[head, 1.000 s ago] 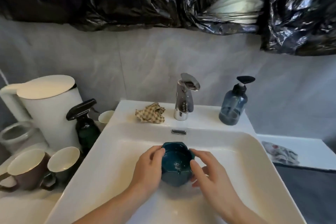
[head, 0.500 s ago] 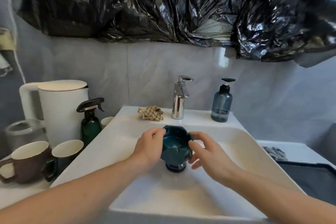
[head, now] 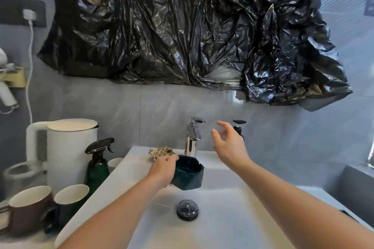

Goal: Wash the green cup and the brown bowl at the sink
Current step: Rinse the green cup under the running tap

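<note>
My left hand (head: 163, 171) grips the left rim of a dark green faceted cup (head: 189, 174) and holds it above the white sink (head: 218, 226), below the chrome faucet (head: 193, 137). My right hand (head: 228, 143) is off the cup, raised beside the faucet with fingers spread, holding nothing. It partly covers a soap dispenser (head: 239, 126). A brown mug (head: 26, 206) and a dark green mug (head: 69, 198) stand on the counter at the left. The sink's drain plug (head: 187, 209) shows below the cup.
A white kettle (head: 66, 147) and a green spray bottle (head: 98, 163) stand left of the sink. A checked cloth (head: 159, 151) lies on the sink's back ledge. Black plastic sheeting (head: 182, 26) hangs on the wall above. A clear jar (head: 20, 174) sits far left.
My right hand let go of the cup and rose toward the faucet. My left hand lifted the cup up off the basin floor. The view tilted upward.
</note>
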Demonstrator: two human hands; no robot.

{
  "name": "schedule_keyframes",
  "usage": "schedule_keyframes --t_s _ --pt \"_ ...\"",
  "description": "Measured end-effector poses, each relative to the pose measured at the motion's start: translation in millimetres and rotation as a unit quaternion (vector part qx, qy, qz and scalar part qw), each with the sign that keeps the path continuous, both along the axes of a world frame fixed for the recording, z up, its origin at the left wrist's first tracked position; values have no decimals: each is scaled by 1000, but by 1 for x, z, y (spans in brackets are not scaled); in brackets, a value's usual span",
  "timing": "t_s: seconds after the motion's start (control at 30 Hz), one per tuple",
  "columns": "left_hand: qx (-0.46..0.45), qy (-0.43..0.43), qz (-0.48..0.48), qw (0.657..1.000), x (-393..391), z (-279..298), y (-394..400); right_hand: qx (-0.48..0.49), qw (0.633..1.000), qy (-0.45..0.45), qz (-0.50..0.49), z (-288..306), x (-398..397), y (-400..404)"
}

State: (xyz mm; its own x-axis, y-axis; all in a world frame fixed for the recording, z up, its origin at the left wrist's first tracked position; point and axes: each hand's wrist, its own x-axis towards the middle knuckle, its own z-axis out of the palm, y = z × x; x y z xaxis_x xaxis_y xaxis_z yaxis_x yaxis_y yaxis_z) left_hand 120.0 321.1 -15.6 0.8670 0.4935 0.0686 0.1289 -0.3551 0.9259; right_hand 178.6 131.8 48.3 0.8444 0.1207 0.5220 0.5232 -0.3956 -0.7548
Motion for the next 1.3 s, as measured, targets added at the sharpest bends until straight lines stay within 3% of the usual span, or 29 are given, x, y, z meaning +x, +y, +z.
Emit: schedule_keyframes --t_s 0.3,0.97,1.17,1.3 --pt "-16 -44 10 999 18 -33 4 -12 998 -65 21 15 33 31" --pt "16 -34 -12 999 21 -42 -1 -53 995 -73 -47 36 42 42" --pt "9 -32 -14 999 20 -42 -2 49 997 -29 -44 11 18 30" --pt "0 -32 -10 999 17 -39 -5 64 993 94 -34 -36 -9 9"
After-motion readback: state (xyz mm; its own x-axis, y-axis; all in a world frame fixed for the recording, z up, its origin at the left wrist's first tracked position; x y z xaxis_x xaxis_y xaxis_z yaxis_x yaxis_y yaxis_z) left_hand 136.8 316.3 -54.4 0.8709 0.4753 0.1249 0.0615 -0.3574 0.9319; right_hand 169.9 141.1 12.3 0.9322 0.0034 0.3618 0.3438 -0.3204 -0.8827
